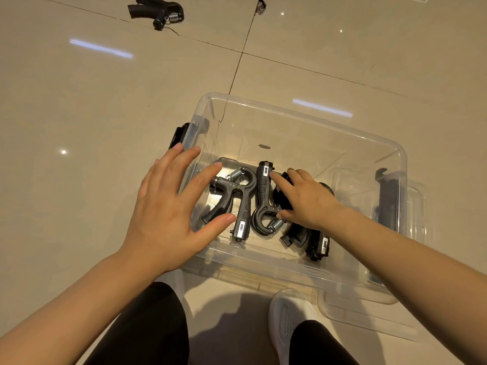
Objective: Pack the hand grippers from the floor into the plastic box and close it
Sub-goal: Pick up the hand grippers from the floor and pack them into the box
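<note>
Clear plastic box open on tiled floor, three black hand grippers inside. Right hand in box, thumb and fingers grasping the middle hand gripper. Left hand spread, released, over the box's left rim. One more hand gripper lies well apart on floor.

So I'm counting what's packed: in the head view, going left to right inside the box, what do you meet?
Left hand, open above the box's left wall → first hand gripper → second hand gripper, touched by the right hand → third hand gripper → black latch.
</note>
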{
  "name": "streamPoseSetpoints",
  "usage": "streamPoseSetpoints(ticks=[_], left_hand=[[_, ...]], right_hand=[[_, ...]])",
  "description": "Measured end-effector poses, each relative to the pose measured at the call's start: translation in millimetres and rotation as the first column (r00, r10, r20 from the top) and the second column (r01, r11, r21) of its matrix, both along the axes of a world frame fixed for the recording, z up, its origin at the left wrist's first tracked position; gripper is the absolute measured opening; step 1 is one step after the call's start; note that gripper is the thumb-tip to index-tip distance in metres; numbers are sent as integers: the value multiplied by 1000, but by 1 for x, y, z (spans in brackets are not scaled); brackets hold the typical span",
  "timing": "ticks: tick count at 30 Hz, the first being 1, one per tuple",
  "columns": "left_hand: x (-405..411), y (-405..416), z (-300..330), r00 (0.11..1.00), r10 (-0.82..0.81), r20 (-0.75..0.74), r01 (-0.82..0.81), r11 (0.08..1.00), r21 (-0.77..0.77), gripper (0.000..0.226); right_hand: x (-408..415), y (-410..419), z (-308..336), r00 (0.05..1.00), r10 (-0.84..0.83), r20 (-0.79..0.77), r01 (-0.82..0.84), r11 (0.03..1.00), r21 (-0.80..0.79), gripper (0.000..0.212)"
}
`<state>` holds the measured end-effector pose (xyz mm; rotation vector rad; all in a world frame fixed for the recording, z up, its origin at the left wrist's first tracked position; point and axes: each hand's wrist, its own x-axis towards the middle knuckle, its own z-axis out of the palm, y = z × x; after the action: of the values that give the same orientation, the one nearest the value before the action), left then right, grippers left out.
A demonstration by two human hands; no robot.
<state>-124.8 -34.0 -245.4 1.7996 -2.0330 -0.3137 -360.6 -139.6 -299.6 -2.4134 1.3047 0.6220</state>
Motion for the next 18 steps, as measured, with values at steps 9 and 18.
streamPoseSetpoints(ticks=[9, 18], left_hand=[[1, 0, -3, 999, -12, -29, 11, 999, -38, 65], [2, 1, -4, 994, -30, -101, 24, 998, -53, 65]], right_hand=[[8, 10, -6, 996, -93, 3, 93, 992, -85, 105], [-2, 1, 24, 969, -228, 92, 224, 973, 51, 80]])
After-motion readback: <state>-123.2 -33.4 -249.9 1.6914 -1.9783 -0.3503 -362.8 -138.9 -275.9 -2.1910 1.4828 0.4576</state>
